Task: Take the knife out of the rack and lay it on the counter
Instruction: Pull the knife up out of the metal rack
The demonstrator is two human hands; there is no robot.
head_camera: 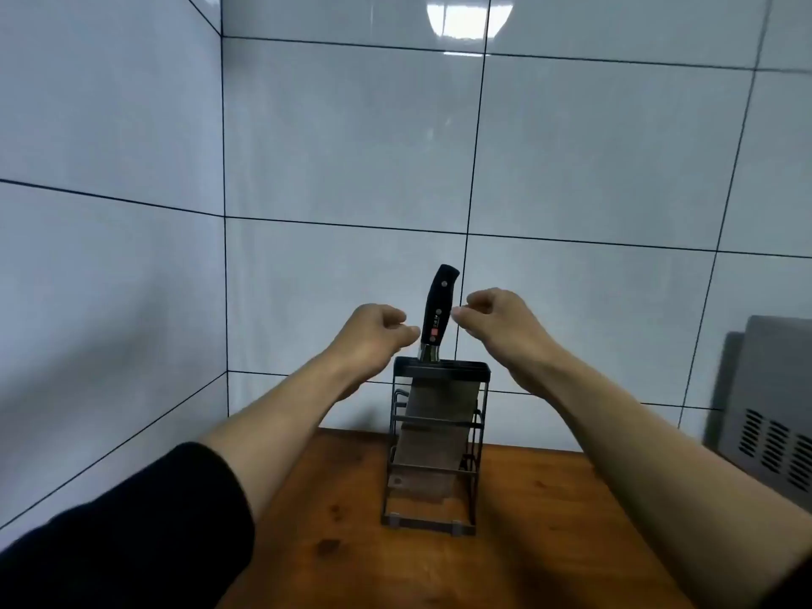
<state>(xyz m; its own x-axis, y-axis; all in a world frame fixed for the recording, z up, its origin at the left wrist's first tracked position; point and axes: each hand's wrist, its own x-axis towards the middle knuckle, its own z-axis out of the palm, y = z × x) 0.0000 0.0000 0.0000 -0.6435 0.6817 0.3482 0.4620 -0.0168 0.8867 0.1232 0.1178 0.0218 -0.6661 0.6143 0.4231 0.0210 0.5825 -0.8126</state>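
Observation:
A cleaver with a black riveted handle (438,309) stands blade-down in a black wire rack (435,450) on the wooden counter (549,542). Its wide steel blade shows through the rack's bars. My left hand (373,334) hovers just left of the handle, fingers curled loosely, holding nothing. To the right of the handle is my right hand (492,314), fingers also curled, its fingertips close to the handle but apart from it. Neither hand grips the knife.
White tiled walls meet in a corner behind and to the left of the rack. A grey appliance (773,410) with vent slots stands at the right edge. Wooden counter surface lies in front of and beside the rack.

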